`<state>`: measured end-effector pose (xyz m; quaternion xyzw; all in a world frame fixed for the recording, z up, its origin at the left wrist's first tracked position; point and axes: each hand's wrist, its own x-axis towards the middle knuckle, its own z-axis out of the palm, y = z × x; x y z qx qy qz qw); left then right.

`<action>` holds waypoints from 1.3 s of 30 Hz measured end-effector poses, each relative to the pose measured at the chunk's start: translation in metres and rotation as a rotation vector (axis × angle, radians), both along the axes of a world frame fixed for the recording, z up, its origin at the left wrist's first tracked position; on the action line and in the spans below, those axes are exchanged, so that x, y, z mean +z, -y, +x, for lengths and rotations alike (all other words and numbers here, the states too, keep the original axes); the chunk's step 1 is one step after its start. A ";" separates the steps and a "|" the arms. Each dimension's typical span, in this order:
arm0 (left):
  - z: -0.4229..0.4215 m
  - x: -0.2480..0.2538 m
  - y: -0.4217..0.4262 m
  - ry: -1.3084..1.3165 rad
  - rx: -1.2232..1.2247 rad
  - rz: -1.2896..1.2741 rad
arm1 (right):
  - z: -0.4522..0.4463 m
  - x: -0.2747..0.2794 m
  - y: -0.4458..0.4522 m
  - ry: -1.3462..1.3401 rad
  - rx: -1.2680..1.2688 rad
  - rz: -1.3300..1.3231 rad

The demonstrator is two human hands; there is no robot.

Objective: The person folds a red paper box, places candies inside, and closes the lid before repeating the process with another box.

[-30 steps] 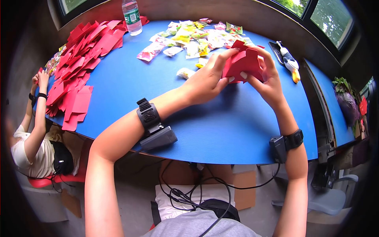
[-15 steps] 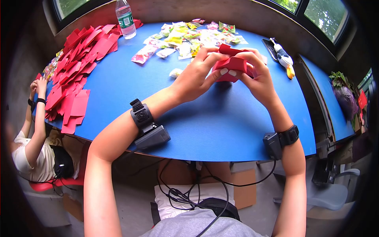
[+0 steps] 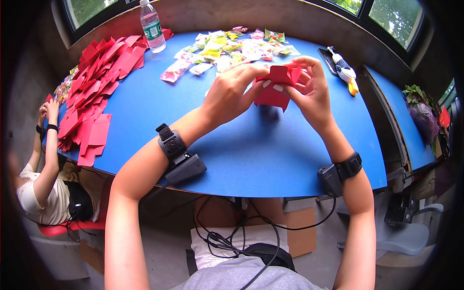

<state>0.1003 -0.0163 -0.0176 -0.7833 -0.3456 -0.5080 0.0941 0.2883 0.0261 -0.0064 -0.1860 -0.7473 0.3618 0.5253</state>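
- Red box [image 3: 273, 97] was held up over the near-middle of the blue table [image 3: 232, 159], between both hands; dark shadow was cast below it, a flap was raised at its top.
- Left hand [image 3: 233, 91]: partly closed, box edge pinched with thumb in front; contact of the other fingertips could not be told.
- Right hand [image 3: 311, 94]: fingers curled, box gripped at its right side, thumb laid on the near face, index finger arched over the top.
- Wrapped packets [image 3: 217, 48] were scattered just beyond the hands.
- Red folded cards [image 3: 92, 89] were heaped along the table's left side; water bottle [image 3: 153, 31] was stood upright near the heap's far end.
- White-and-blue toy [image 3: 344, 72] with yellow tip was laid at the far right, next to a dark flat object [image 3: 327, 60].
- Something red was held by a co-worker's hands [image 3: 50, 110] at far left.
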 end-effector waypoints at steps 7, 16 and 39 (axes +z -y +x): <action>0.001 -0.004 -0.006 0.185 -0.147 -0.070 | 0.002 -0.021 -0.015 0.221 -0.003 0.182; 0.005 -0.001 0.000 0.197 -0.126 -0.152 | 0.003 -0.004 -0.002 0.347 -0.214 0.593; 0.003 -0.010 -0.003 0.449 -0.009 -0.522 | -0.005 -0.009 -0.002 0.426 -0.474 0.952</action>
